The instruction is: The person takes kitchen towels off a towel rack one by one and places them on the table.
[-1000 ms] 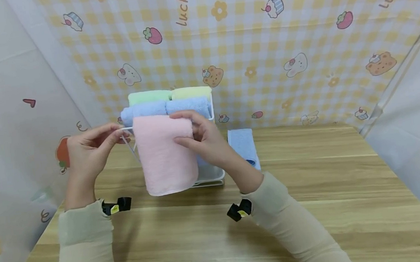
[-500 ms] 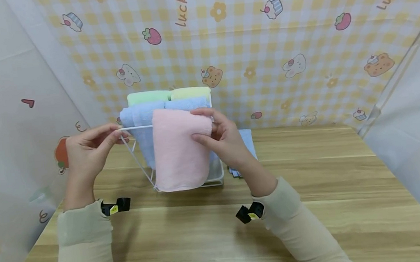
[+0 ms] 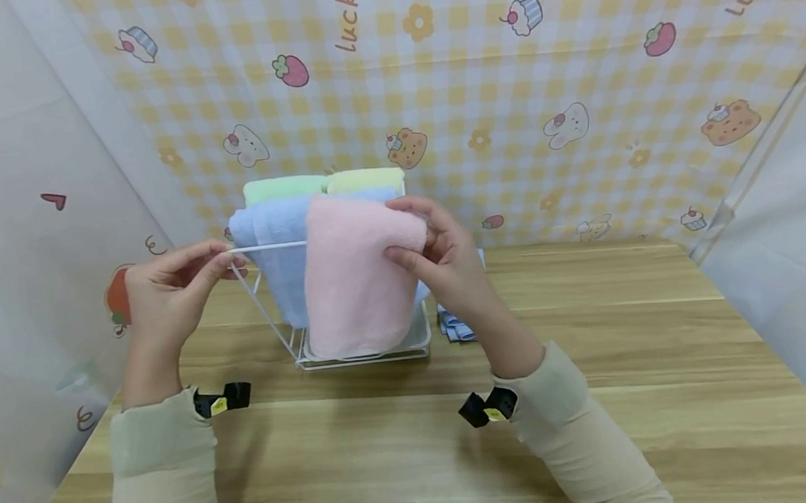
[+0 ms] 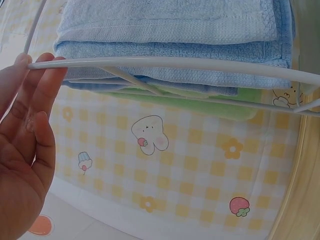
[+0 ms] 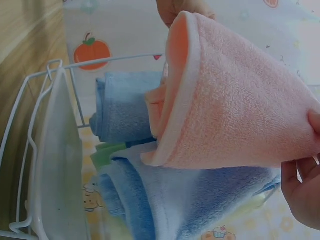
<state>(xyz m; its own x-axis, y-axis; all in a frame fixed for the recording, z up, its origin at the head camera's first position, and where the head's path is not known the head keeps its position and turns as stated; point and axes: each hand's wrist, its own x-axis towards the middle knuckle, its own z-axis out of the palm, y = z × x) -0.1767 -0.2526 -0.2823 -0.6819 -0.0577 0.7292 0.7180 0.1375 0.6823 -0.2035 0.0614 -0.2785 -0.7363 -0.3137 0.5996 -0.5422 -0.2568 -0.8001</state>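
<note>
My right hand [image 3: 446, 252] pinches the upper right side of a folded pink towel [image 3: 366, 278], thumb in front and fingers behind. The towel hangs upright at the front of a white wire rack [image 3: 265, 310], overlapping the right part of its front. At the rack's upper left corner, my left hand [image 3: 178, 281] pinches the white wire between thumb and fingertips. Folded blue towels [image 3: 280, 222] stand in the rack behind the pink one. In the right wrist view, the pink towel [image 5: 240, 100] shows its folded lower edge, hanging over the blue towels [image 5: 195, 195].
Behind the blue towels stand a green towel [image 3: 284, 187] and a yellow towel [image 3: 366, 178]. A white tray [image 5: 62, 160] forms the rack's base. Another blue towel [image 3: 455, 326] lies on the wooden table [image 3: 598, 378], right of the rack, partly behind my right arm. A patterned cloth hangs behind.
My right hand has moved right with the pink towel and slightly up and back, uncovering the rack's left side and blue towel. My left hand stays at the wire corner.
</note>
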